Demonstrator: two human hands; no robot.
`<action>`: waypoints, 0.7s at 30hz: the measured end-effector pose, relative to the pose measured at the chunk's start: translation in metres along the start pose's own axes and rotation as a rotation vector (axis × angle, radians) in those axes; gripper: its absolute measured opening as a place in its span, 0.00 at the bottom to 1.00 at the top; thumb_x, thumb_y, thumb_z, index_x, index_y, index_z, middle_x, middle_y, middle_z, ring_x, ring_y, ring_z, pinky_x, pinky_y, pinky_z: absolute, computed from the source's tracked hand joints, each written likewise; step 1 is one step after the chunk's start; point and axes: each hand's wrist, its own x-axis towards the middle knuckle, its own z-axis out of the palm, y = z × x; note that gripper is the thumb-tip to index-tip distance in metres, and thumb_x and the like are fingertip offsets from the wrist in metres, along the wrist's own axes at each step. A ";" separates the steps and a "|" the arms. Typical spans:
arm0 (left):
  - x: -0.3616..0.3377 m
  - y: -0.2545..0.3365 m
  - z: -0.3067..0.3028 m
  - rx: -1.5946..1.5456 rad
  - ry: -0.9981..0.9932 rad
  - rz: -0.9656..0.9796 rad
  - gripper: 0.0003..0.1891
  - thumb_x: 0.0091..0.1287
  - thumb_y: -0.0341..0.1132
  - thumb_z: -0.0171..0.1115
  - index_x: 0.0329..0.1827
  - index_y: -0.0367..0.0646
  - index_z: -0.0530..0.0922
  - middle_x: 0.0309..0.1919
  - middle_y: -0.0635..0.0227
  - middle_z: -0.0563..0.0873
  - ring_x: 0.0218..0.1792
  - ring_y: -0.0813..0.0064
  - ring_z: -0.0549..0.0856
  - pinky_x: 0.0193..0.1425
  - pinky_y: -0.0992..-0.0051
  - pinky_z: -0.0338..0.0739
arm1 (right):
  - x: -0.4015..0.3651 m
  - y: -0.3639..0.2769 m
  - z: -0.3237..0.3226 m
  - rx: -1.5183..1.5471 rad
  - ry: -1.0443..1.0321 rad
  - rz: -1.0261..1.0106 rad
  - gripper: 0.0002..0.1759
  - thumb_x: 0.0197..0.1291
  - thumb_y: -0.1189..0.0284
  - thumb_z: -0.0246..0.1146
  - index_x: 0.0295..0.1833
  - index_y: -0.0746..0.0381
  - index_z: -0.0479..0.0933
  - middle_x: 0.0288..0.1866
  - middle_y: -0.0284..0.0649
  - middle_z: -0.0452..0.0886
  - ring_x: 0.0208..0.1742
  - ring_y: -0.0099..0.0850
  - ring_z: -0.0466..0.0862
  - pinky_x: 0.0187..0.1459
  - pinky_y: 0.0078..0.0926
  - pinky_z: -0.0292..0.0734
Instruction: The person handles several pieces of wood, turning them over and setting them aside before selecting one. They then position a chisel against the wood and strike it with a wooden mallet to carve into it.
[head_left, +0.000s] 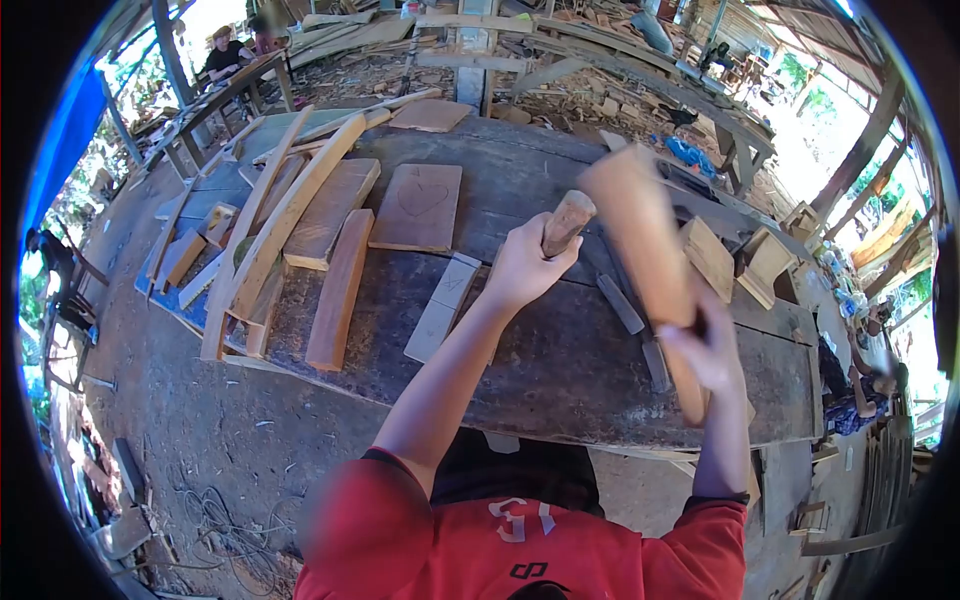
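Observation:
My left hand (535, 262) is closed round a short wooden handle (570, 222), whose blunt top end points up and to the right. Whatever is at its lower end is hidden by the hand. My right hand (708, 345) grips the lower part of a long, thick wooden piece (640, 240), blurred by motion and tilted up to the left above the workbench. Dark narrow bars (620, 303) lie on the bench between my two hands. Left of my left hand is a pale marked block (443, 305), and behind it a flat board with a heart drawn on it (416, 207).
The dark workbench (400, 290) carries curved wooden strips (300, 210) at left and hollow wooden blocks (765, 268) at right. One person (225, 55) is at the far left, another (865, 395) at the right edge. Cables (235, 530) lie on the floor.

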 end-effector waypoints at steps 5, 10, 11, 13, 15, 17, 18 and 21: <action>0.000 0.002 0.001 0.017 0.021 -0.015 0.16 0.58 0.42 0.64 0.36 0.37 0.75 0.29 0.51 0.82 0.34 0.52 0.83 0.39 0.67 0.74 | -0.012 -0.004 0.000 0.300 0.208 0.189 0.45 0.47 0.71 0.68 0.70 0.69 0.56 0.62 0.46 0.71 0.64 0.34 0.68 0.64 0.31 0.60; -0.002 0.000 0.005 0.014 0.020 -0.020 0.15 0.57 0.41 0.65 0.35 0.36 0.75 0.27 0.51 0.81 0.32 0.53 0.83 0.37 0.68 0.74 | -0.011 -0.004 0.003 0.263 0.265 0.043 0.42 0.49 0.73 0.66 0.70 0.69 0.56 0.67 0.48 0.67 0.63 0.33 0.69 0.63 0.30 0.62; -0.002 0.001 0.006 0.018 -0.002 -0.006 0.15 0.56 0.40 0.65 0.34 0.36 0.75 0.26 0.52 0.81 0.31 0.54 0.83 0.36 0.68 0.74 | -0.011 -0.002 0.004 -0.034 0.134 -0.083 0.41 0.49 0.73 0.65 0.70 0.69 0.57 0.68 0.49 0.66 0.62 0.33 0.70 0.62 0.29 0.62; -0.005 0.002 0.008 0.021 -0.026 0.005 0.14 0.56 0.40 0.65 0.33 0.36 0.74 0.25 0.52 0.81 0.30 0.54 0.82 0.34 0.69 0.74 | -0.009 -0.018 0.004 -0.069 -0.064 0.076 0.40 0.50 0.74 0.64 0.69 0.69 0.57 0.64 0.49 0.70 0.58 0.33 0.74 0.60 0.28 0.64; -0.005 0.005 0.008 0.022 -0.008 0.046 0.14 0.56 0.39 0.65 0.31 0.36 0.73 0.24 0.52 0.80 0.28 0.55 0.82 0.33 0.69 0.73 | -0.010 -0.009 0.003 -0.146 -0.033 -0.018 0.41 0.51 0.74 0.63 0.70 0.69 0.55 0.60 0.49 0.75 0.55 0.32 0.76 0.58 0.27 0.66; -0.004 0.007 0.007 0.017 -0.018 0.032 0.14 0.56 0.39 0.66 0.31 0.36 0.73 0.24 0.52 0.80 0.28 0.55 0.82 0.32 0.69 0.73 | -0.014 -0.005 0.001 0.415 0.325 0.152 0.38 0.51 0.73 0.63 0.68 0.69 0.59 0.50 0.47 0.79 0.51 0.29 0.77 0.52 0.22 0.69; -0.004 0.007 0.007 0.011 -0.030 0.019 0.14 0.56 0.39 0.66 0.31 0.36 0.73 0.24 0.52 0.80 0.28 0.55 0.82 0.32 0.69 0.73 | -0.013 -0.004 0.001 0.414 0.323 0.154 0.38 0.51 0.73 0.63 0.68 0.69 0.59 0.50 0.47 0.79 0.51 0.29 0.77 0.52 0.22 0.69; -0.005 0.007 0.009 0.041 -0.081 -0.001 0.11 0.59 0.36 0.66 0.37 0.37 0.76 0.25 0.66 0.79 0.28 0.81 0.75 0.35 0.77 0.71 | -0.013 0.003 0.004 0.620 0.321 0.162 0.26 0.49 0.67 0.66 0.52 0.67 0.70 0.36 0.40 0.76 0.36 0.26 0.78 0.36 0.21 0.74</action>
